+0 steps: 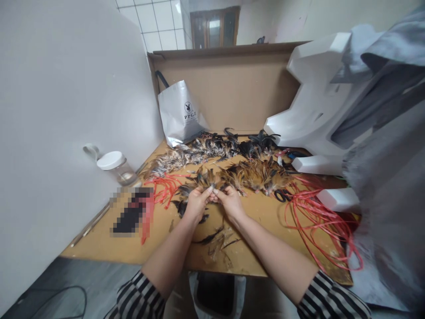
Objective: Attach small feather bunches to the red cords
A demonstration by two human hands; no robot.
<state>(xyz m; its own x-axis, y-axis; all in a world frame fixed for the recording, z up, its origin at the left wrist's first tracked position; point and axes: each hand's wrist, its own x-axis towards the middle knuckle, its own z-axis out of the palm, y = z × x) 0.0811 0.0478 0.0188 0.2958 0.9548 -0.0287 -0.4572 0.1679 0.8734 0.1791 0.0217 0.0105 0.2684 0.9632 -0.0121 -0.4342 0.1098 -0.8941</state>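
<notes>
My left hand and my right hand meet over the middle of the table, thumbs and fingertips pinched together. Between them they grip the base of a brown and black feather bunch, which fans out away from me. Dark feathers lie beside my left hand. Just past my right hand is a row of brown feather bunches. Loose feathers are scattered on the table between my forearms. My fingers hide the bunch's lower end.
Black and speckled feathers lie along the back of the wooden table. Red plastic strips trail at the right, near scissors, with shorter strips at the left. A silver bag, lidded jar and white foam stand around.
</notes>
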